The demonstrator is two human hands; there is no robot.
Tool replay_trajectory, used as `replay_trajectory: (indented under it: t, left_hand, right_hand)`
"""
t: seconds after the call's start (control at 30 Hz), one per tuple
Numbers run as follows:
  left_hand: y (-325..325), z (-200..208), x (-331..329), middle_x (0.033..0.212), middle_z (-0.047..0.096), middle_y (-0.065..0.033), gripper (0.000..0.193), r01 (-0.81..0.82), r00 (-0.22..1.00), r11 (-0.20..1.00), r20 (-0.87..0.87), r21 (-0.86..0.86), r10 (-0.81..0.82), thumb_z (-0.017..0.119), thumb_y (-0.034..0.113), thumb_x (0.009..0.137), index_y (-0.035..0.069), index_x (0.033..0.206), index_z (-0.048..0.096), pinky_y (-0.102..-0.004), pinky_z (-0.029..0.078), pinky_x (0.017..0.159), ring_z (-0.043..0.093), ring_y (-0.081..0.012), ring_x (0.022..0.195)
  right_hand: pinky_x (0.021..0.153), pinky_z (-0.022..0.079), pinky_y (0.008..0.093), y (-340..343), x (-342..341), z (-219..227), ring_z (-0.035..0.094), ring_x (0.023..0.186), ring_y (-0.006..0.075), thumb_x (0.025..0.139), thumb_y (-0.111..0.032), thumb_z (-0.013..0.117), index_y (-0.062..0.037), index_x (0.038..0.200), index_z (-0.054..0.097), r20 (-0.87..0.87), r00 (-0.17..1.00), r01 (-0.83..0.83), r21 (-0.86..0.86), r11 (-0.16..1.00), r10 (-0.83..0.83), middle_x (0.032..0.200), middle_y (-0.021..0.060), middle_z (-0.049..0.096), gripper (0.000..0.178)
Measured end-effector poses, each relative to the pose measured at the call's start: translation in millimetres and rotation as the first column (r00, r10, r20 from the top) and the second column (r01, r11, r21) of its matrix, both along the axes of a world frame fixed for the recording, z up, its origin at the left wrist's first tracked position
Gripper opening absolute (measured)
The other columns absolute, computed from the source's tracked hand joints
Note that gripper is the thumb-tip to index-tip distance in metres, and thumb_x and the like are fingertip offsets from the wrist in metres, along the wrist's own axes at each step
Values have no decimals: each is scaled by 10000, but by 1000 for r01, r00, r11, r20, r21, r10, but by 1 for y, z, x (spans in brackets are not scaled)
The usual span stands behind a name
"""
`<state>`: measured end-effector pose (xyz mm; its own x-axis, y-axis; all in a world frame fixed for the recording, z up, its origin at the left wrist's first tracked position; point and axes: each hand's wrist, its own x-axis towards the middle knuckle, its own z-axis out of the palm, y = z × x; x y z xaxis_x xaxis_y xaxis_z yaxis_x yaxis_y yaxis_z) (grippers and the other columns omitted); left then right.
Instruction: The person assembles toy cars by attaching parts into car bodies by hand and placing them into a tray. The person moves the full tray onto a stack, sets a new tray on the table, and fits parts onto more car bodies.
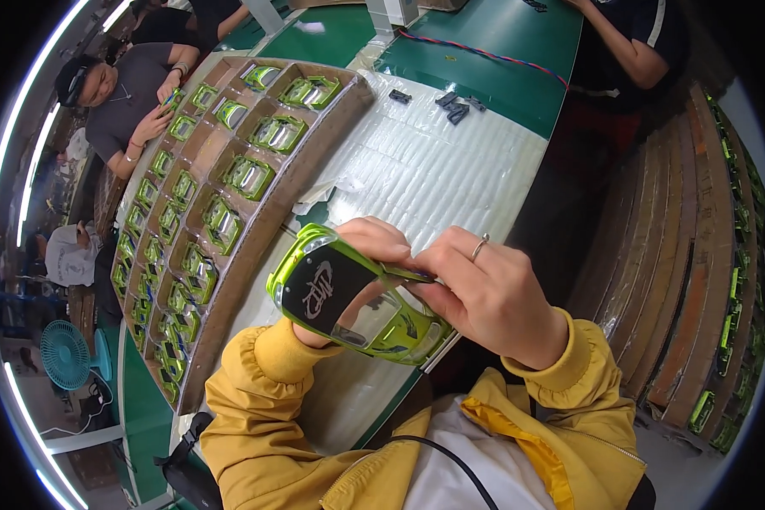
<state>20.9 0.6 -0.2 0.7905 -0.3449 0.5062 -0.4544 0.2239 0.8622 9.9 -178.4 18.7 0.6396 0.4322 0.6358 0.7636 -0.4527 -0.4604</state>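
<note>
A lime-green toy car body shell (370, 310) with a black hood and clear windows is held up over the bench, tilted, in front of my chest. My left hand (370, 238) is wrapped round its far side, partly hidden behind the shell. On its right edge my right hand (493, 293), with a ring on one finger, pinches at the side near the window. A small dark piece shows between its thumb and forefinger, too small to name for certain. On the padded white sheet beyond lie several small black plastic parts (455, 110).
A divided cardboard tray (314, 161) of similar green shells stands at left. White foam sheet (416, 170) covers part of the green bench (501, 85). Stacked cardboard trays (671, 280) rise at right. Co-workers sit across the bench; a teal fan (66, 355) stands at left.
</note>
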Motion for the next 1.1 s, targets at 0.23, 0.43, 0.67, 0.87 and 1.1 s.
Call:
replay_trajectory:
  t: [0.23,0.43,0.67,0.87,1.1]
  left_hand:
    - [-7,8,-8,813,529,-95,128,21,1000,1000,-7,-17,-21,497,-3,733,30,856,515,-330,421,742,530,-223,786]
    - [-3,5,-3,827,522,-107,120,79,997,997,-13,11,-78,503,25,776,23,896,505,-327,439,716,536,-236,791]
    - [-9,-3,-4,860,528,-108,143,162,939,879,-205,-448,-277,553,51,806,52,934,492,-345,463,707,528,-237,817]
    - [-12,-3,-4,884,513,-107,172,155,952,864,-162,-479,-261,544,3,795,41,953,487,-358,478,714,542,-248,855]
    - [-10,-7,-2,996,467,-104,221,88,979,911,-136,-402,-154,527,-5,808,6,1022,470,-373,468,806,543,-258,963]
  right_hand:
    - [479,386,299,-1,6,8,476,540,203,625,-48,641,-28,686,520,142,983,-117,-26,993,119,656,56,455,138]
    - [494,380,298,1,5,4,466,549,206,655,-93,652,-30,679,519,137,987,-87,17,996,84,636,53,448,150]
    - [575,418,282,-7,3,8,532,643,204,786,-374,569,-50,785,517,35,991,-133,112,985,130,719,51,514,329]
    - [682,450,321,-9,-16,21,557,768,273,652,-524,647,2,973,474,-184,970,-134,142,981,160,868,123,537,640]
    - [774,462,343,6,-30,6,556,921,289,566,-261,780,40,1192,372,-264,963,-3,191,982,55,1096,167,508,806]
